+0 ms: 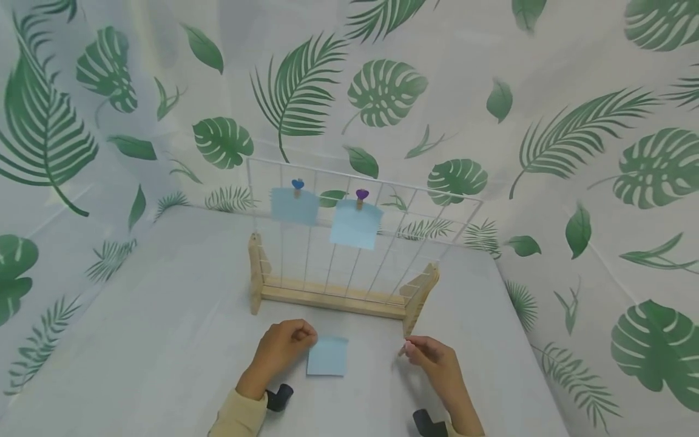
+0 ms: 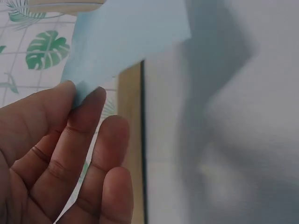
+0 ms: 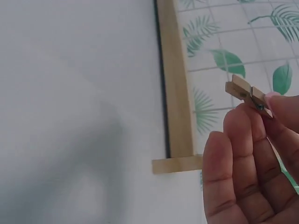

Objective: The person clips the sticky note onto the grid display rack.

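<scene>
My left hand (image 1: pixel 284 345) pinches a corner of a light-blue paper square (image 1: pixel 327 356) between thumb and forefinger. In the left wrist view the sheet (image 2: pixel 126 39) stretches out from the fingertips, lifted over the table. To the right, my right hand (image 1: pixel 434 357) grips a small wooden clothespin (image 3: pixel 247 95) by one end, its other end pointing away from the fingers. Behind both hands stands a white wire grid (image 1: pixel 349 267) in a wooden base (image 1: pixel 333 300). Two blue sheets hang on it, one under a blue-heart clothespin (image 1: pixel 297 185), one under a purple-heart clothespin (image 1: pixel 361 197).
The white table (image 1: pixel 164 340) runs up to a leaf-print backdrop (image 1: pixel 459 73) at the back and sides. The base's right wooden foot (image 1: pixel 419 297) stands close beyond my right hand. Black wrist mounts (image 1: pixel 280 397) sit on both wrists.
</scene>
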A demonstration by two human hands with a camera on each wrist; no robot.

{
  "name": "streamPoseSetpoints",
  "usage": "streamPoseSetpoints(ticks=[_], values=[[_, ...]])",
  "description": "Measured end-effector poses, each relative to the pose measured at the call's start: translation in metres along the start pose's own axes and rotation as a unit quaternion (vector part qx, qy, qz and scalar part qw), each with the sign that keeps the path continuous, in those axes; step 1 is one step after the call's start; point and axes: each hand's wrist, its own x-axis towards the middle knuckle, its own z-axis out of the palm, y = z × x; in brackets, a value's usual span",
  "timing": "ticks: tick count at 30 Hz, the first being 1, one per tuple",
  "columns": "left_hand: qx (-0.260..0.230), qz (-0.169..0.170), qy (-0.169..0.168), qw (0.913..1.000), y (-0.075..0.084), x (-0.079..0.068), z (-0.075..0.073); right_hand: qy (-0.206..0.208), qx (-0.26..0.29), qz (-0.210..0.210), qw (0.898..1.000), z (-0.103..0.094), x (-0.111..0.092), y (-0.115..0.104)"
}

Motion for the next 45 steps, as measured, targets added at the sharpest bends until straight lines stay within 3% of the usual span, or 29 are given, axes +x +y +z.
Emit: streamPoseSetpoints(ticks=[17,28,33,38,45], values=[[-0.068,0.096,-0.015,0.9929,0.043,0.016,-0.015,0.030,-0.025,-0.091,0.995,-0.022,-0.009,-0.050],[-0.137,0.129,-0.027,0.9817,0.072,0.025,-0.025,0.050,-0.047,-0.169,0.983,-0.035,-0.009,-0.079],[-0.147,0.135,-0.015,0.9797,0.082,0.028,-0.026,0.063,-0.058,-0.204,0.975,-0.041,-0.008,-0.088],[-0.148,0.139,0.001,0.9791,0.088,0.030,-0.027,0.076,-0.067,-0.214,0.972,-0.045,-0.007,-0.098],[-0.162,0.149,0.011,0.9754,0.095,0.032,-0.028,0.089,-0.053,-0.196,0.975,-0.044,-0.006,-0.107]])
